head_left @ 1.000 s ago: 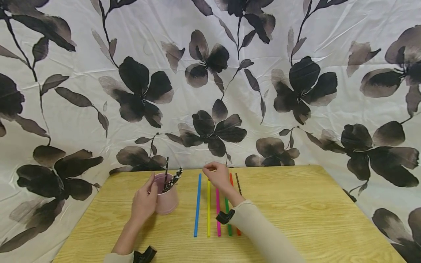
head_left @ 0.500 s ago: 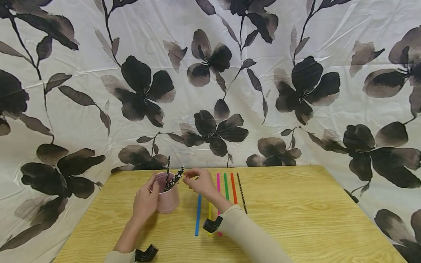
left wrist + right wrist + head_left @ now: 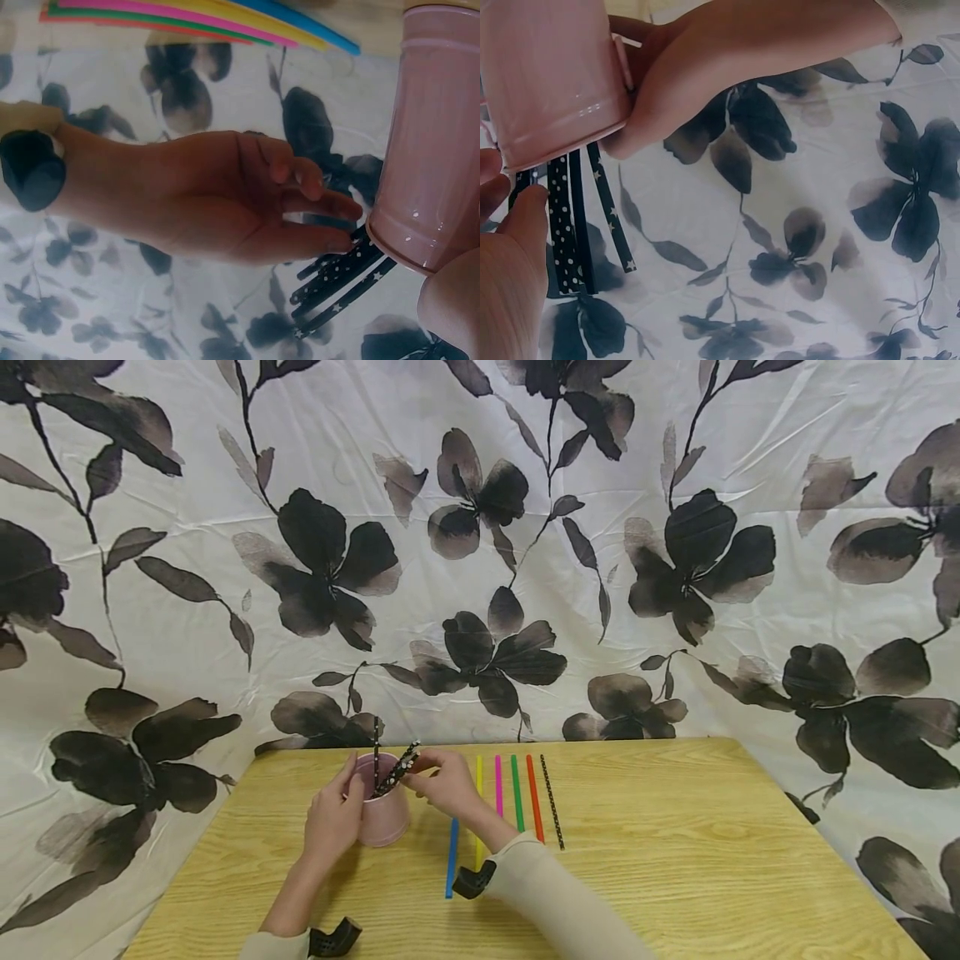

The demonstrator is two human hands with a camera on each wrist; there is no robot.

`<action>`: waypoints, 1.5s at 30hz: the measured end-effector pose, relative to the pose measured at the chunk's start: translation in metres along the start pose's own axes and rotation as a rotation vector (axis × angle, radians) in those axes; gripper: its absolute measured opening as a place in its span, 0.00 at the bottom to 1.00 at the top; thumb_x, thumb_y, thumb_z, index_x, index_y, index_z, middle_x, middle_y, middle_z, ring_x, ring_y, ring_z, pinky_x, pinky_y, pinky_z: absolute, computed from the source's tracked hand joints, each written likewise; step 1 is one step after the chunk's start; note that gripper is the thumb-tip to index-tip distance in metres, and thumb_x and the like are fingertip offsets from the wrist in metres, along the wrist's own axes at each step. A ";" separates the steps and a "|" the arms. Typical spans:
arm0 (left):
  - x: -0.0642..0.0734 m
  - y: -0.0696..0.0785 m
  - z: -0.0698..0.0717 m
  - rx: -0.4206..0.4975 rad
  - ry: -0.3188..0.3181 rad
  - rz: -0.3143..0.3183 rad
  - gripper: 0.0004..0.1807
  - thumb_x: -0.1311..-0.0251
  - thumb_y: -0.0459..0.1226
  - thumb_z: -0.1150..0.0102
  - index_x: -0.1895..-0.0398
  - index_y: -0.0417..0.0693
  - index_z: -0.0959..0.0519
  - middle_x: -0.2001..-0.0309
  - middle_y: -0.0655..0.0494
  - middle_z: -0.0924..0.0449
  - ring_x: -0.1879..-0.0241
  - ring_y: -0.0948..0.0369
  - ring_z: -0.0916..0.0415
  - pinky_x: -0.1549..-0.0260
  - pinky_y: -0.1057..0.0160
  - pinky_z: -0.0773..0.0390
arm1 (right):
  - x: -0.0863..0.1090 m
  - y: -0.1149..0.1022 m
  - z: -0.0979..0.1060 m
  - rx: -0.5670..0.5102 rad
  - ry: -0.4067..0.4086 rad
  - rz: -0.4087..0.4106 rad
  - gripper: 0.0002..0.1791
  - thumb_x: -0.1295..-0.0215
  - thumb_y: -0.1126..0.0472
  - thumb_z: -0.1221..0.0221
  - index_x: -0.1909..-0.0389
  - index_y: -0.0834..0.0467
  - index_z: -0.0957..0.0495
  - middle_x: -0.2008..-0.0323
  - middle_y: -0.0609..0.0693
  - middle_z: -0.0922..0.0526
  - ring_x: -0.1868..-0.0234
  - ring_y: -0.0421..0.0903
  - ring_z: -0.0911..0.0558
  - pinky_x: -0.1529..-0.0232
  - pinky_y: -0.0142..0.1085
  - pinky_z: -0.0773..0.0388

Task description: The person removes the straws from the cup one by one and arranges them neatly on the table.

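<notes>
My left hand [image 3: 332, 818] grips the pink cup [image 3: 384, 822] from its left side, thumb near the rim. Several black patterned straws [image 3: 396, 770] lean out over the cup's right rim. One black straw with white stars [image 3: 613, 217] stands apart from the bunch, more upright. At the right rim, my right hand [image 3: 448, 785] pinches a dark straw [image 3: 519, 187] of the bunch between thumb and fingers. The left wrist view shows its thumb and fingertips right at the straws by the rim. White dots cover another straw [image 3: 561, 225] in the bunch.
A row of straws lies on the wooden table [image 3: 675, 827]: blue [image 3: 452, 860], yellow [image 3: 479, 777], pink [image 3: 498, 785], green [image 3: 517, 789], red [image 3: 534, 793] and black patterned [image 3: 552, 802]. My right forearm passes over part of the row. A flowered cloth [image 3: 570, 677] hangs behind.
My right hand has moved left from above the coloured row to the straws at the cup's rim. The upright straw has tipped slightly left. The left hand stays on the cup.
</notes>
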State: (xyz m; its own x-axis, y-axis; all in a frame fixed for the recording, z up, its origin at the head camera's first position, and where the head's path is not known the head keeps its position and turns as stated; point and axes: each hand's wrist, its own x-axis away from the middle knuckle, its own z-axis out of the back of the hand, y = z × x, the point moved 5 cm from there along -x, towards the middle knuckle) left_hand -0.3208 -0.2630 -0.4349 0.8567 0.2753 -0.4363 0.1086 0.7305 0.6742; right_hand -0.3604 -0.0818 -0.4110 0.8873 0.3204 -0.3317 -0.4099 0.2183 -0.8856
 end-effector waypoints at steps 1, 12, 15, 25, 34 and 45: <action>0.000 0.000 0.000 0.001 -0.001 0.001 0.23 0.37 0.51 0.66 0.38 0.67 0.39 0.78 0.52 0.27 0.77 0.55 0.32 0.79 0.58 0.36 | 0.000 0.000 -0.001 0.001 0.001 0.002 0.03 0.50 0.57 0.36 0.73 0.49 0.20 0.72 0.39 0.21 0.82 0.40 0.22 0.84 0.34 0.27; 0.000 -0.001 0.000 0.002 0.005 -0.014 0.23 0.37 0.50 0.66 0.38 0.68 0.40 0.81 0.52 0.30 0.78 0.55 0.34 0.80 0.59 0.37 | 0.006 -0.003 -0.003 -0.003 0.013 0.038 0.03 0.48 0.57 0.38 0.71 0.49 0.19 0.74 0.39 0.21 0.80 0.46 0.21 0.84 0.34 0.28; 0.000 -0.001 0.001 0.002 0.011 -0.013 0.23 0.37 0.50 0.65 0.38 0.67 0.39 0.81 0.52 0.30 0.78 0.55 0.34 0.80 0.59 0.37 | 0.008 -0.010 0.000 -0.032 0.020 0.041 0.03 0.48 0.56 0.39 0.71 0.50 0.20 0.74 0.41 0.21 0.78 0.48 0.21 0.83 0.36 0.26; 0.000 -0.001 -0.001 0.005 0.013 -0.004 0.23 0.37 0.49 0.64 0.38 0.67 0.39 0.81 0.52 0.31 0.78 0.55 0.34 0.81 0.59 0.37 | 0.030 -0.059 0.038 -0.287 0.001 0.081 0.10 0.43 0.65 0.44 0.63 0.68 0.23 0.65 0.62 0.21 0.64 0.58 0.21 0.75 0.49 0.26; 0.001 -0.003 -0.001 -0.003 0.008 0.006 0.23 0.37 0.50 0.65 0.38 0.68 0.40 0.77 0.52 0.27 0.75 0.55 0.32 0.79 0.58 0.36 | 0.036 -0.071 0.087 -0.432 0.063 0.174 0.12 0.40 0.65 0.46 0.58 0.68 0.28 0.59 0.59 0.23 0.60 0.55 0.22 0.74 0.43 0.24; 0.001 -0.002 -0.002 -0.004 0.010 0.002 0.23 0.37 0.51 0.66 0.38 0.68 0.40 0.74 0.50 0.25 0.74 0.54 0.31 0.77 0.55 0.35 | 0.030 -0.061 0.168 -0.438 0.319 0.247 0.12 0.43 0.63 0.43 0.60 0.65 0.28 0.66 0.65 0.24 0.70 0.52 0.20 0.78 0.40 0.24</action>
State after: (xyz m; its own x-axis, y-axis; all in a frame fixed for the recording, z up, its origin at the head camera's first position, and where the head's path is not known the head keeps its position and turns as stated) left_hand -0.3208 -0.2630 -0.4376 0.8520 0.2824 -0.4409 0.1050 0.7328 0.6723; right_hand -0.3438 0.0693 -0.3120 0.8244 0.0056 -0.5660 -0.5469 -0.2500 -0.7990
